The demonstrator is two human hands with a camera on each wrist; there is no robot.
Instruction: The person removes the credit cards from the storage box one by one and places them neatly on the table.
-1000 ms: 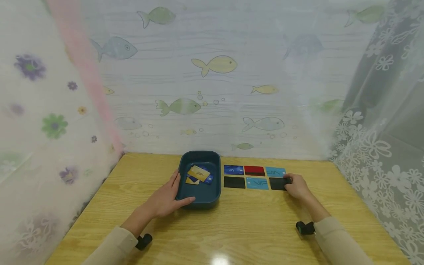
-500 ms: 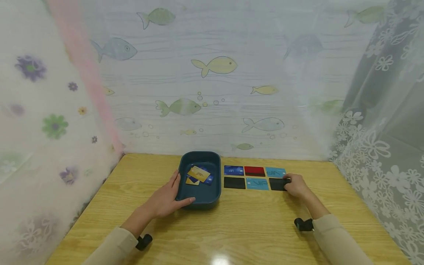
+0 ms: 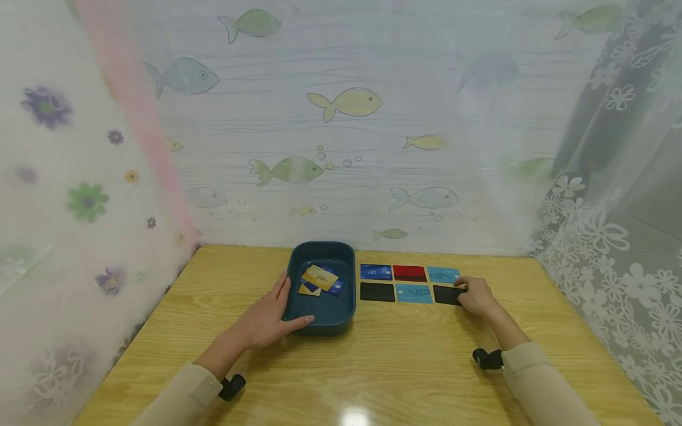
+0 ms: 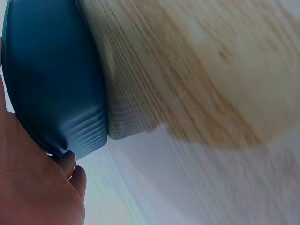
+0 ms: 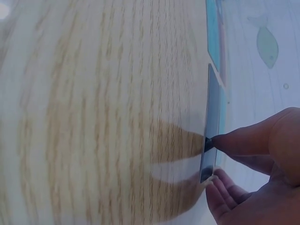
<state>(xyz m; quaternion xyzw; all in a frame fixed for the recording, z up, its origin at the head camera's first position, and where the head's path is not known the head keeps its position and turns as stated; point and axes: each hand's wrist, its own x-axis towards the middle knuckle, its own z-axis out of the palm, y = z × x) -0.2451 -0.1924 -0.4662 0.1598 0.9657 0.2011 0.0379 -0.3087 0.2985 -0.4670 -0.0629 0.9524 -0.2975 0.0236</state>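
The left hand point(image 3: 266, 316) lies along the left side of a dark blue tray point(image 3: 319, 316), its thumb over the near-left rim; in the left wrist view its fingers point(image 4: 70, 166) curl at the tray's wall point(image 4: 56, 70). Gold and blue cards point(image 3: 322, 278) overlap inside the tray. At the right end of the near row, the right hand point(image 3: 479, 299) touches a black card point(image 3: 446, 294) at its right edge. The right wrist view shows that card point(image 5: 212, 112) flat on the table, with thumb and fingers point(image 5: 234, 140) at its end.
Right of the tray, cards lie in two rows: blue point(image 3: 376, 272), red point(image 3: 409, 273) and light blue point(image 3: 441, 274) behind, black point(image 3: 377, 292) and light blue point(image 3: 414, 294) in front. A fish-patterned curtain point(image 3: 341, 136) hangs behind the wooden table point(image 3: 373, 367).
Both hands, the tray and the cards stay almost where they were. The right wrist has shifted very slightly left; the head view has tilted a little.
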